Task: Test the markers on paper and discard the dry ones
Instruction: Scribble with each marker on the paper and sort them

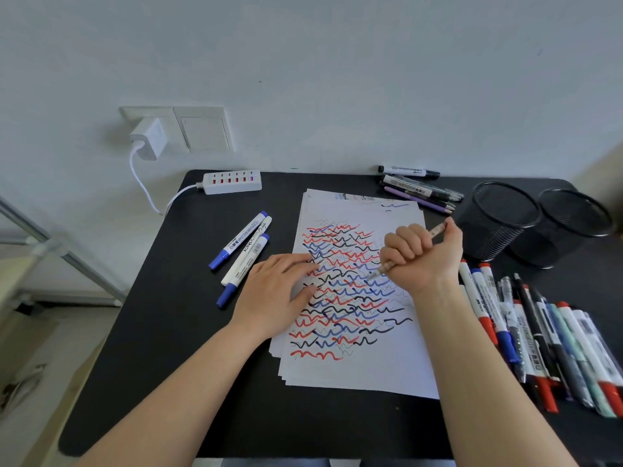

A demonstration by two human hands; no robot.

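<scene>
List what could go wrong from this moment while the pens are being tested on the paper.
1. The right hand holds the pen over a paper already crowded with squiggles, so a faint new line could be missed and a working pen discarded.
2. The left hand rests flat on the inked lines and may smear them.
3. The pile of markers lies close to the right forearm, which could knock them.

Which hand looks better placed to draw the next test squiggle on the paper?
The right hand: it grips a thin pen with the tip down on the paper. The left hand lies flat, holding the sheet steady.
</scene>
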